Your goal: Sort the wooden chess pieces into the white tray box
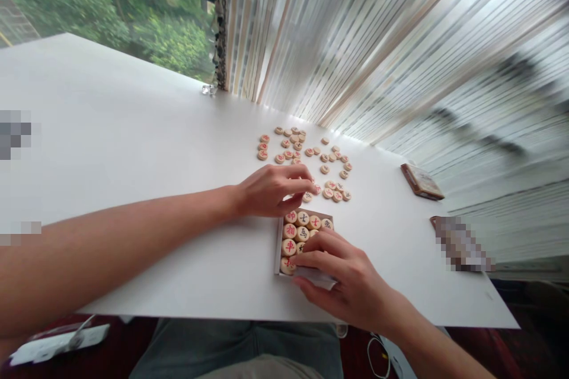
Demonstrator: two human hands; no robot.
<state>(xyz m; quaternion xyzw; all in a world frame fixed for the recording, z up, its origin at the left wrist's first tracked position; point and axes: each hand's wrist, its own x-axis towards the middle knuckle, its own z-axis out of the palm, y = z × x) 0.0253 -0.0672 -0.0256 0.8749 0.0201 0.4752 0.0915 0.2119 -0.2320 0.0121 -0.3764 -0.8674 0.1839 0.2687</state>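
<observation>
Rows of round wooden Chinese chess pieces [303,234] with red or black characters fill the visible part of a shallow box [278,249] on the table. My right hand [344,269] lies over the box's right and near side, hiding several pieces. Its fingertips touch the piece in the near left corner, and the thumb is apart by the near wall. Beyond the box, my left hand [273,189] reaches right with curved fingers. Its index fingertip is at a loose red-marked piece [317,189], while the thumb hangs apart above the box's far edge.
More loose pieces [332,157] lie scattered farther back on the white table [146,130]. A brown flat box [421,182] and a blurred brown object [460,243] lie at the right. String curtains [284,29] hang along the back edge. A power strip [57,343] sits below on the left.
</observation>
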